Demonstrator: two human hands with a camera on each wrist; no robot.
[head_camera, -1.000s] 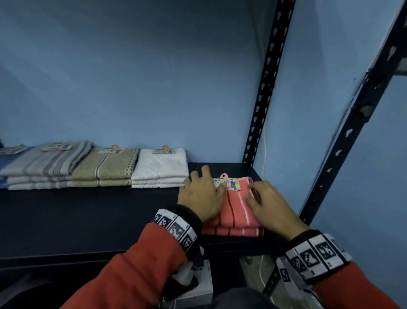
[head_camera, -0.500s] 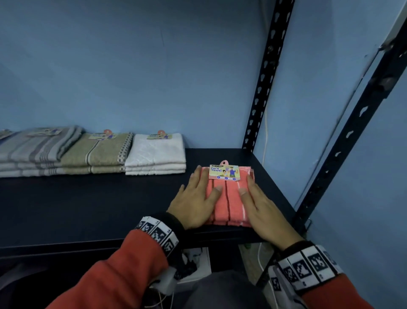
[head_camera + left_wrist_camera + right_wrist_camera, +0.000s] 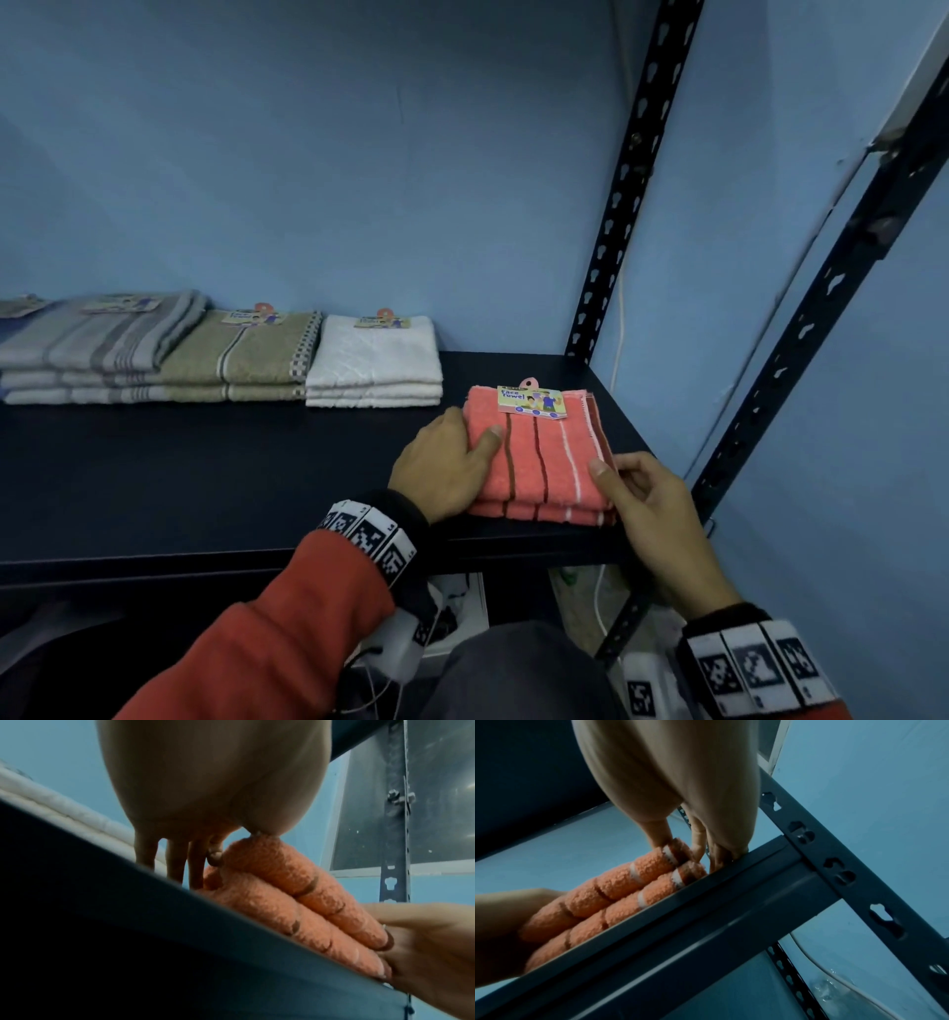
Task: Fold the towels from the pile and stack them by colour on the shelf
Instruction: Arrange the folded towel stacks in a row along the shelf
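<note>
On the dark metal shelf [image 3: 215, 462], viewed from the head camera, three folded stacks lay side by side along the blue back wall: at far left a stack of grey striped towels [image 3: 97, 344], just beside it a stack of olive-green towels with a checked border [image 3: 241, 354], and then a stack of white quilted towels [image 3: 375, 360], each topped by a paper label at its far edge.

Near the shelf's right front corner, well apart from the white stack, lay a stack of two folded coral-orange terry towels with dark and white stripes [image 3: 544, 457]. Its long axis ran front to back, tilted slightly to the left toward the wall; the stripes followed that axis, the folded edges faced the shelf front, and the cardboard "Face Towel" label [image 3: 533, 402] marked the far end.

The left hand [image 3: 447, 470] rested against the stack's left side, thumb lying on the top towel and fingers lowered along the left edge to the shelf, as the left wrist view showed [image 3: 174, 860]; the fingers were nearly straight, not clasped round the cloth.

The right hand [image 3: 652, 509] gripped the stack's near right corner, thumb on top and fingers curled against the right edge, confirmed in the right wrist view [image 3: 670, 843].

At far right stood the black perforated shelf upright [image 3: 832, 288].
</note>
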